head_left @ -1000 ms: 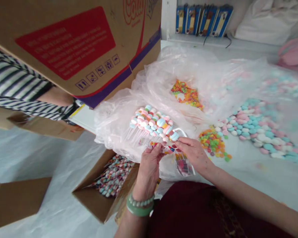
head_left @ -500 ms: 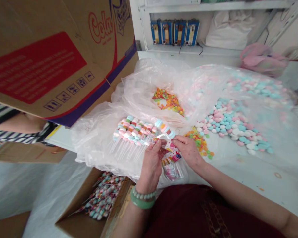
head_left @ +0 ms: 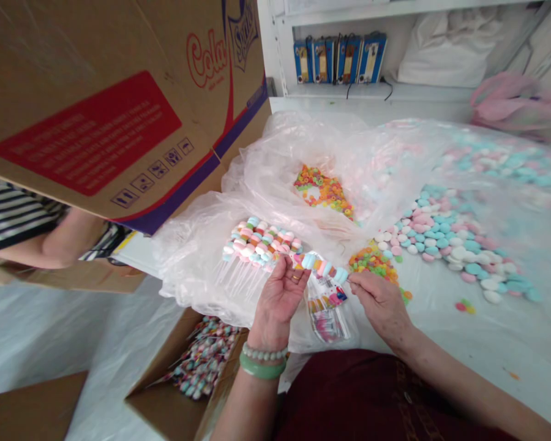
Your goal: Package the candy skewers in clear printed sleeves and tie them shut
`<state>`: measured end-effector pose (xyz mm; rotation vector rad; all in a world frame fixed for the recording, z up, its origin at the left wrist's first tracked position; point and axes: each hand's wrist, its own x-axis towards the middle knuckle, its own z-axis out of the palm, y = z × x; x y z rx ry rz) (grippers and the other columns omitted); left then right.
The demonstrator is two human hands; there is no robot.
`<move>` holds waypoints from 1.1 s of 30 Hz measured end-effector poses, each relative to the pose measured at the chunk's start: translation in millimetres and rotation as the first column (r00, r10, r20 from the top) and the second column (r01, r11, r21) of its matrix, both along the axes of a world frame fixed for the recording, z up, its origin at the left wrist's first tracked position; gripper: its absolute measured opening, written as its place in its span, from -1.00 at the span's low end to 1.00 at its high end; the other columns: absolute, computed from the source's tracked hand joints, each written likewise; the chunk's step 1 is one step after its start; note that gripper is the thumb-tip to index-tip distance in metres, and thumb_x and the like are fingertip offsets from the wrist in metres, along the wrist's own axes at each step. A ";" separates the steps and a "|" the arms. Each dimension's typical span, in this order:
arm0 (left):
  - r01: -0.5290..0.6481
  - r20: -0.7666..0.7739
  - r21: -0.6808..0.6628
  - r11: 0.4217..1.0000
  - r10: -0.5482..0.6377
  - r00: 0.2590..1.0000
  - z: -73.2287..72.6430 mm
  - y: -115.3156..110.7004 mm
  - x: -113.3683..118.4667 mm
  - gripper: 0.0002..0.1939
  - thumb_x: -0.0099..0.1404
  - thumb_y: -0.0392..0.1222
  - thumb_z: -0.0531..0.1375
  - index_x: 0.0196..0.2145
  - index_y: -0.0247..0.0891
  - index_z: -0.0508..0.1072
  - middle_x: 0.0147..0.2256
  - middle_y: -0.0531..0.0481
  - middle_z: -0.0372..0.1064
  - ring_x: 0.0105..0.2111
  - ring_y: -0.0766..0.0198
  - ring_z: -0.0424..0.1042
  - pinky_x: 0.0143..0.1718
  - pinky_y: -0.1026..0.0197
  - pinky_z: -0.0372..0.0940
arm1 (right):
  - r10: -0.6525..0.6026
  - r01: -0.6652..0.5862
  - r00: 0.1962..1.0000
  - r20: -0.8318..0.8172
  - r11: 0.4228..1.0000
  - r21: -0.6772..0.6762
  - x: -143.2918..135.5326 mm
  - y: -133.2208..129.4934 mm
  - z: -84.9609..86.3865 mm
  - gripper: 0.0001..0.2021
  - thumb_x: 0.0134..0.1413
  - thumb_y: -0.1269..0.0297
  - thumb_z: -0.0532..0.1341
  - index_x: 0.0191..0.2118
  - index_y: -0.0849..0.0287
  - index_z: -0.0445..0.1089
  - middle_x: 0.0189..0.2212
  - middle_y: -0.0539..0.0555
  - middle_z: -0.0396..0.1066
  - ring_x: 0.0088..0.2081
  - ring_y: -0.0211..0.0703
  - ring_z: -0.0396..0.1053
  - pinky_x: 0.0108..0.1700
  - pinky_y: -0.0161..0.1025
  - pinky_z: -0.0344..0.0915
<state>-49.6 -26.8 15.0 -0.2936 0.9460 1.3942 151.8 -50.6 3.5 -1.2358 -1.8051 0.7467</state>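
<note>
One candy skewer (head_left: 324, 267), stick end pinched in the right hand (head_left: 382, 306), far end by the half-curled left hand (head_left: 282, 294), hold unclear.

Hands wider apart than half a second ago: right hand (head_left: 381, 306) now out to the side, pinching the near end of the marshmallow skewer (head_left: 324, 267). Skewer sits lower and flatter, spanning the gap between the hands; half a second back it slanted up beyond the fingertips. Left hand (head_left: 282, 294) now turned palm up, ring in view. Printed packet (head_left: 328, 306) less covered. Co-worker's forearm (head_left: 73, 236): more bare skin showing below the carton (head_left: 87, 55) than one second ago.
</note>
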 end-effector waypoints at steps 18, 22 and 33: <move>0.150 -0.375 0.266 0.952 -0.041 0.926 -2.9 -8.7 17.2 -0.88 0.08 -0.29 0.35 -0.42 -0.38 0.51 -0.45 0.00 0.46 -0.49 0.35 0.42 -0.42 0.35 0.34 | 0.091 -0.090 0.963 0.253 0.996 -0.014 -2.8 -8.3 -9.1 -0.77 0.21 0.36 0.05 -0.33 0.14 0.46 -0.35 0.10 0.49 -0.31 -0.12 0.42 -0.26 -0.26 0.27; 0.198 -0.335 0.258 0.946 -0.104 0.937 -9.3 -9.7 17.2 -0.81 0.05 -0.28 0.37 -0.34 -0.36 0.51 -0.41 0.01 0.45 -0.46 0.33 0.43 -0.40 0.32 0.36 | 0.075 -0.094 0.995 -0.065 0.926 -0.366 -9.4 -3.9 -2.5 -0.84 0.06 0.28 0.13 -0.48 0.14 0.38 -0.53 0.01 0.40 -0.50 -0.22 0.33 -0.44 -0.31 0.22; 0.184 -0.264 0.390 0.902 -0.082 0.961 -29.9 -13.6 17.3 -0.78 0.12 -0.19 0.35 -0.29 -0.34 0.49 -0.34 -0.07 0.47 -0.35 0.25 0.46 -0.27 0.23 0.39 | -0.278 -0.560 0.707 -0.650 0.342 -0.755 -19.8 -5.5 -3.2 -0.79 -0.13 0.26 0.31 -0.42 0.25 0.30 -0.62 -0.07 0.32 -0.78 -0.53 -0.12 -0.77 -0.47 -0.32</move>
